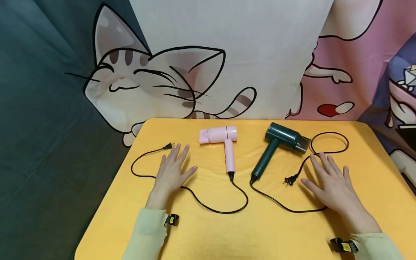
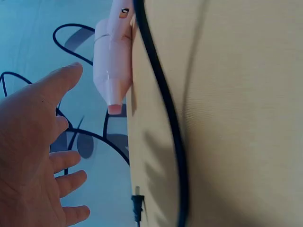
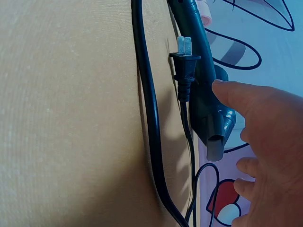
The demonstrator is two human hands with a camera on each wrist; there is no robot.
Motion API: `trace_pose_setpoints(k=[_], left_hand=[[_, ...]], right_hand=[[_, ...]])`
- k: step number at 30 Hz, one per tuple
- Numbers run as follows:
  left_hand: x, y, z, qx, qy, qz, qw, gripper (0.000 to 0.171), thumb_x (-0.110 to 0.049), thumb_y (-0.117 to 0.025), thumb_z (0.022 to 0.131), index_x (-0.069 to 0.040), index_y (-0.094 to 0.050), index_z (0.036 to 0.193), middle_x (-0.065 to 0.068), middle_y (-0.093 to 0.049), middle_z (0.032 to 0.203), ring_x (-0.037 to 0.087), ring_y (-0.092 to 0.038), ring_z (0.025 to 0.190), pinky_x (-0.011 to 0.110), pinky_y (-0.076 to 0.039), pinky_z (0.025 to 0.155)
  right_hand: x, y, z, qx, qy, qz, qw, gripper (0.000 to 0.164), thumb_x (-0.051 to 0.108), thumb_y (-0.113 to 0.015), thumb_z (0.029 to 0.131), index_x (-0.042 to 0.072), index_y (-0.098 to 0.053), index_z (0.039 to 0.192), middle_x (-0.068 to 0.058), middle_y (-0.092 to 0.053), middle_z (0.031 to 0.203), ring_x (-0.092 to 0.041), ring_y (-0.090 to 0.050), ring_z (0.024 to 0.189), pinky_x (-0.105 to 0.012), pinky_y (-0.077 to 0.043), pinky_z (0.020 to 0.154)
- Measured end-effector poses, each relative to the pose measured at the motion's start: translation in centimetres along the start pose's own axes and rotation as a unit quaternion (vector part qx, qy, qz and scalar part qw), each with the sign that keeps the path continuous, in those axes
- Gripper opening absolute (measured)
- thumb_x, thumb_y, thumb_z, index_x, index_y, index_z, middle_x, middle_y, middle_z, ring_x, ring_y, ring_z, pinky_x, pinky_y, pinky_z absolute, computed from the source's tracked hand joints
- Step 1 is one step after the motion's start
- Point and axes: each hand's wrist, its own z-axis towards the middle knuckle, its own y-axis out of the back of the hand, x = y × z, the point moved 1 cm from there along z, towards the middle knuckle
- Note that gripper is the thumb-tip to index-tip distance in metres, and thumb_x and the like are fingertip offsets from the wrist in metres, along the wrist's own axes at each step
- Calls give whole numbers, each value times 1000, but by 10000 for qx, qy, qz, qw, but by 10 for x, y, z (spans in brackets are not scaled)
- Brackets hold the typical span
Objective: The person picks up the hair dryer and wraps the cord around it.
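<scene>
A pink hair dryer (image 1: 229, 155) lies on the yellow table, its nozzle toward the left. Right of it lies a dark green hair dryer (image 1: 282, 139) with its nozzle pointing right. My left hand (image 1: 170, 173) is spread, fingers straight, over the pink dryer's black cord, holding nothing. Just beyond its fingertips lies that cord's plug (image 1: 168, 146). Over the green dryer's cord, my right hand (image 1: 334, 184) is spread too, also with nothing in it. The green dryer's plug (image 3: 184, 71) lies left of the right thumb. In the left wrist view the pink dryer (image 2: 112, 66) appears beyond the thumb.
The yellow table (image 1: 214, 234) has rounded far corners. Behind it hangs a white cloth with a cartoon cat (image 1: 143, 86), and pink printed cloth (image 1: 344, 65) at the right. A dark green curtain (image 1: 42, 126) hangs on the left. Cords loop across both sides.
</scene>
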Motion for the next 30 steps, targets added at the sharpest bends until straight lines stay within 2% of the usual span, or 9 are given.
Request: trace_pose_setpoints(k=[7, 12, 20, 26, 30], left_hand=[[-14, 10, 26, 89, -358, 315, 9988, 89, -62, -61, 102, -24, -23, 172, 14, -19, 177, 36, -17, 163, 63, -10, 131], [-24, 15, 47, 151, -570, 527, 9969, 90, -63, -62, 101, -26, -20, 173, 15, -21, 177, 36, -19, 163, 62, -12, 131], [-36, 22, 79, 251, -860, 524, 9946, 92, -58, -68, 100, -26, -22, 172, 13, -22, 177, 37, -27, 161, 60, -17, 131], [-43, 25, 98, 376, -1016, 374, 9934, 93, -54, -72, 99, -23, -25, 172, 13, -24, 176, 39, -31, 159, 57, -17, 132], [-48, 24, 112, 503, -1120, 470, 9913, 95, -52, -75, 97, -21, -25, 172, 14, -25, 176, 38, -33, 158, 56, -18, 132]], right_hand=[[0, 0, -1, 13, -23, 34, 10000, 93, 51, -63, 105, 21, -7, 173, -16, 2, 179, -43, 4, 164, -75, 16, 121], [0, 0, -1, 10, 24, 38, 10000, 93, 50, -63, 105, 20, -7, 173, -17, 1, 178, -42, 4, 164, -75, 15, 122], [4, 1, -1, -19, 152, 67, 9999, 92, 49, -64, 105, 19, -12, 173, -19, -3, 178, -44, -1, 163, -74, 13, 123], [8, 2, -2, -36, 246, 181, 9995, 91, 48, -66, 104, 18, -14, 173, -18, -4, 178, -44, -3, 163, -74, 12, 124], [11, 3, -2, -54, 287, 215, 9993, 91, 47, -67, 104, 18, -14, 173, -21, -7, 178, -45, -5, 163, -73, 11, 124]])
